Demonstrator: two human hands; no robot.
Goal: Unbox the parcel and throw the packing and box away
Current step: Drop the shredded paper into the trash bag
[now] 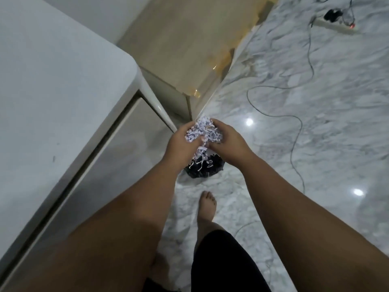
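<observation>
We hold a wad of shredded paper packing (202,131) pressed between left hand (181,142) and right hand (227,140) — both cupped around it, above the black bin bag (204,167) on the marble floor (315,102). Risk: loose strands could spill past the bag's small mouth if we let go too high. The wad is a roundish clump — no clear long axis; a few strands hang down toward the bag.

Two hands, left hand (182,142) and right hand (228,142); one wad of shredded paper (203,131); one black bin bag (203,167); one bare foot (207,205); apparently one power strip (336,26).
</observation>
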